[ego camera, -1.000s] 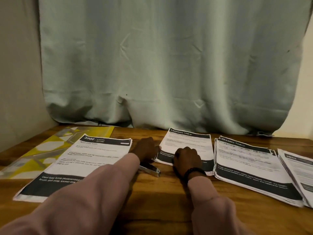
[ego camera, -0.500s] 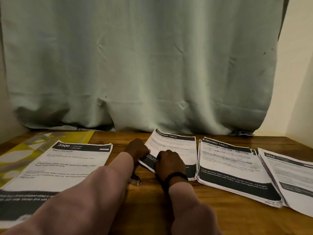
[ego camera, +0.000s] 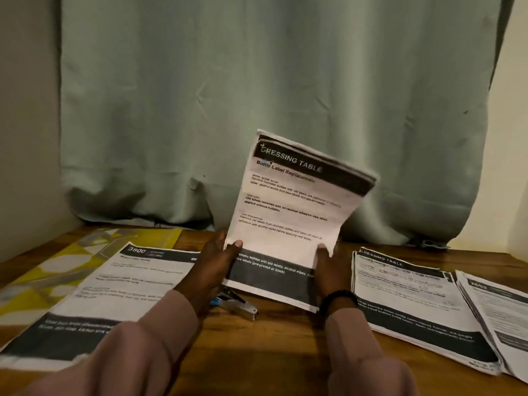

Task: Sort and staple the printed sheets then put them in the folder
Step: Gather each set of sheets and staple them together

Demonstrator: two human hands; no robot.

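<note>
A thin set of printed sheets headed "Dressing Table" [ego camera: 294, 215] stands tilted up off the wooden table, held by both hands. My left hand [ego camera: 213, 270] grips its lower left edge with the thumb on the front. My right hand [ego camera: 331, 270], a dark band on its wrist, grips the lower right edge. A small metal stapler [ego camera: 237, 305] lies on the table just below the sheets, between my wrists. The yellow patterned folder [ego camera: 57, 261] lies flat at the far left.
A sheet headed "3800" [ego camera: 108, 292] lies partly over the folder at left. Another "Dressing Table" stack [ego camera: 411, 304] and a further stack [ego camera: 503, 315] lie at right. A pale green curtain [ego camera: 271, 95] hangs behind the wooden table [ego camera: 274, 352].
Both hands have lifted the middle set of sheets off the table and tilted it upright. The left hand has let go of the stapler, which now lies on the table.
</note>
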